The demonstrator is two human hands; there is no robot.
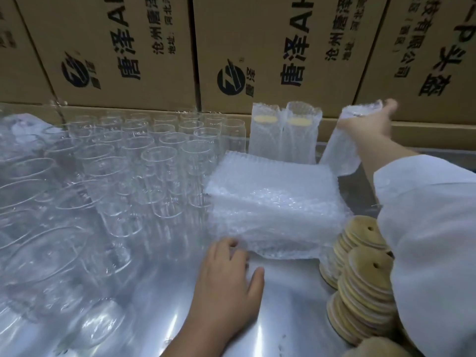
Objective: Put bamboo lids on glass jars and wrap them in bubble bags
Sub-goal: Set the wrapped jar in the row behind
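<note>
**Bagged jar aloft beside the back row**

Held in the air by the right hand (365, 124), fingers (389, 105) clenched round the upper end of the bagged jar (340, 155), just right of the bagged pair (283, 135) standing against the cartons (123, 47). Tilted, foot slanting down and away from those fingers toward the bags (273, 199), apparently clear of the tabletop (283, 292).

Risks, by judgement only:
- **Slipping:** could slide down through the fingers, given slick film over smooth glass and a grip so high up, with the weight hanging below.
- **Knocking:** could tip the bagged pair if set down askew so close beside them, or clip the bags with the low foot.
- **Toppling:** easy to upset the leaning lids (365, 279) with the sleeve (425, 228), close above them, on drawing the arm back.

By looks: cloudy white bubble film, sleeved closely over a tall body. No lid to be made out through it, unlike the tan discs showing in the pair.

Left hand (226, 279) low at the near edge of the bags, fingers (229, 244) bent against that edge, tips hidden. Cannot tell whether pinching a bag or merely resting there. Left of those fingers, open jars (159, 155) crowded mouth-up, all unlidded.
</note>
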